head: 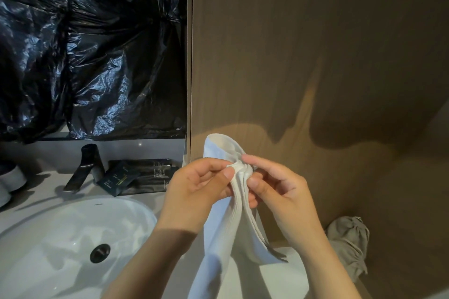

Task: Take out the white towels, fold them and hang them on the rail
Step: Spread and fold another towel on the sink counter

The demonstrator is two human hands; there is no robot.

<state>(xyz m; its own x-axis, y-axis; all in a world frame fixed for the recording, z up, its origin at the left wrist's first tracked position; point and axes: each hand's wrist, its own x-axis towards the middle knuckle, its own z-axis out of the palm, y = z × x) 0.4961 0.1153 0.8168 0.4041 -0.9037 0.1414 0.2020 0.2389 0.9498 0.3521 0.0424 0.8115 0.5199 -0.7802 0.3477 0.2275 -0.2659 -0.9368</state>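
Observation:
A white towel [226,230] hangs in front of me, bunched at its top edge, with a loop of cloth standing up behind my fingers and the rest trailing down past the counter edge. My left hand [194,189] pinches the bunched edge between thumb and fingers. Right beside it, my right hand [277,192] pinches the same gathered edge from the other side. Both hands are held above the counter, close to the brown wooden wall panel [315,56]. No rail is in view.
A white sink basin [60,238] with a dark drain lies lower left, with a dark tap [85,167] behind it. Black packets [141,175] lie at the counter's back. Black plastic sheeting [92,46] covers the mirror area. A grey crumpled cloth [349,243] lies lower right.

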